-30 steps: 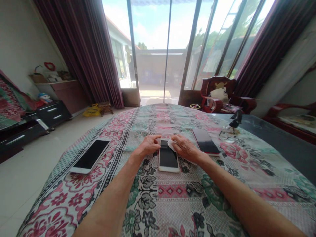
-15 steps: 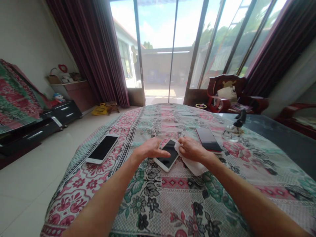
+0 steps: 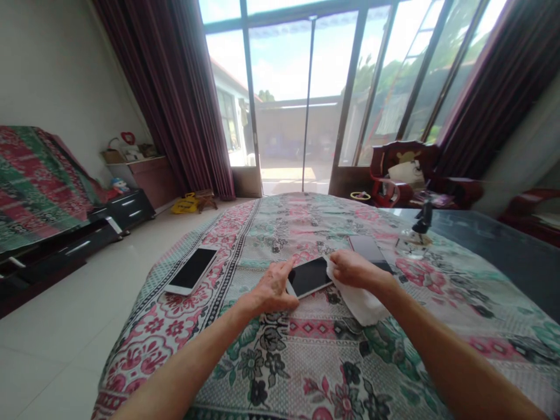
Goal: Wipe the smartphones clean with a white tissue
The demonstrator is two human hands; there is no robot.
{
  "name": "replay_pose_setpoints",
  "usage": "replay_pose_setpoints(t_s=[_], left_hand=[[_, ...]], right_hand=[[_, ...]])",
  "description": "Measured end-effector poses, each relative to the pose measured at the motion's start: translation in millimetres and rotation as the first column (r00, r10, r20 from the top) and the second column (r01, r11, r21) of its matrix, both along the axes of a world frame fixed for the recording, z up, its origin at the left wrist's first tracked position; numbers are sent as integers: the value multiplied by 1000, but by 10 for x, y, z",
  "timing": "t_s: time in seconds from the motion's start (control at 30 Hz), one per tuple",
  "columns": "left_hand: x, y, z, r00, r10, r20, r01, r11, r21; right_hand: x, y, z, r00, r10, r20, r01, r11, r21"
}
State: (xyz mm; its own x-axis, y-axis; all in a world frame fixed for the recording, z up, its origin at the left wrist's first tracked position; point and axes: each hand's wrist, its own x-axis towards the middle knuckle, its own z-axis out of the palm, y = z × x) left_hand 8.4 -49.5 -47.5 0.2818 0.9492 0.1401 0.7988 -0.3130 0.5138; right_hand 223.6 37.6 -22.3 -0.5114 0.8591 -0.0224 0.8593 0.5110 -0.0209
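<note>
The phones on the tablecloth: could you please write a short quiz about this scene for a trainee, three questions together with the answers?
1. How many phones can you count on the tablecloth?
2. True or false: the right hand holds a white cloth.
3. Which phone does the left hand hold by one end?
a) the left one
b) the middle one
c) the right one

Key: 1. three; 2. true; 3. b

Over there on the table [image 3: 301, 364], the middle phone [image 3: 310, 276] lies between the left phone [image 3: 192, 270] and the cloth [image 3: 364, 304], the right phone [image 3: 368, 251] behind the cloth, the chair [image 3: 396, 192] beyond.
</note>
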Motion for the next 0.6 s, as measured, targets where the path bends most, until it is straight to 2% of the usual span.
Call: replay_pose_setpoints(t_s=[0.07, 0.13, 0.27, 0.37, 0.6], left_hand=[[-48, 105, -3, 997, -74, 16, 74, 997, -11], [-96, 179, -29, 995, -101, 17, 102, 995, -14], [-183, 222, -115, 999, -43, 5, 43, 998, 43], [-212, 212, -172, 999, -45, 11, 44, 993, 110], [-222, 254, -264, 999, -10, 32, 4, 983, 182]], right_hand=[[-8, -38, 52, 999, -49, -7, 49, 998, 45], [-66, -90, 67, 998, -16, -66, 23, 995, 96], [-254, -190, -25, 941, 226, -252, -190, 969, 159], [-344, -251, -115, 882, 332, -334, -295, 942, 160], [-326, -274, -135, 879, 345, -328, -309, 938, 158]])
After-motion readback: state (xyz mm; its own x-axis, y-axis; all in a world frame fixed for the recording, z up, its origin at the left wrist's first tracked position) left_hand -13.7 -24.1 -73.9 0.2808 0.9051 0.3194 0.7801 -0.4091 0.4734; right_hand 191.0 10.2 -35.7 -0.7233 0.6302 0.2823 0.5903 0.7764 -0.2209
